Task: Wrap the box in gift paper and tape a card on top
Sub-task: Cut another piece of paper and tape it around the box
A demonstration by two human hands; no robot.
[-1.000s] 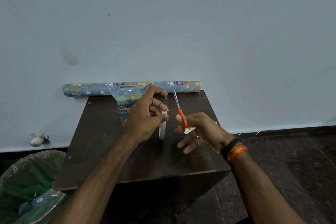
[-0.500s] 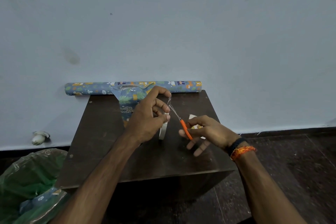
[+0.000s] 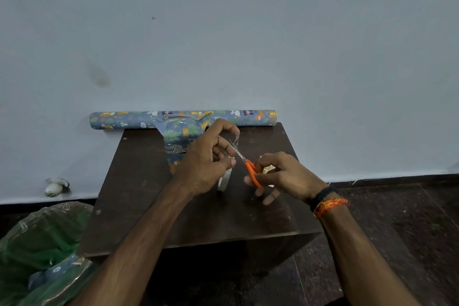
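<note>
A short strip of clear tape [image 3: 234, 140] is held stretched in the left hand [image 3: 206, 161], pinched between the fingertips [image 3: 233, 163] and the raised forefinger, with the tape roll [image 3: 224, 180] hanging just below that hand. The strip is judged to be very light, limp and sticky, liable to curl onto itself or cling to skin, so it is best taken by its two ends and kept taut while it is cut. The scissors [image 3: 248, 165], orange-handled, are gripped in the right hand [image 3: 283, 176], and their blades are brought up against the strip just beside the left fingertips; whether the blades are closed on it cannot be told. Just beyond the left hand, partly hidden by it, the wrapped box [image 3: 177, 143] stands on the dark table [image 3: 198, 218]; its paper looks glossy and slippery, thin enough to tear, and the box is judged light and best steadied by its flat sides. A pale scrap that may be the card [image 3: 268, 169] is glimpsed just behind the right hand, too hidden to be sure. Farther beyond both hands, a roll of gift paper [image 3: 124, 120] lies along the wall. One strip, one tape roll, one pair of scissors, one box and one paper roll are counted. Well to the near left of the left arm, one green bag [image 3: 37, 243] with paper offcuts is seen.
</note>
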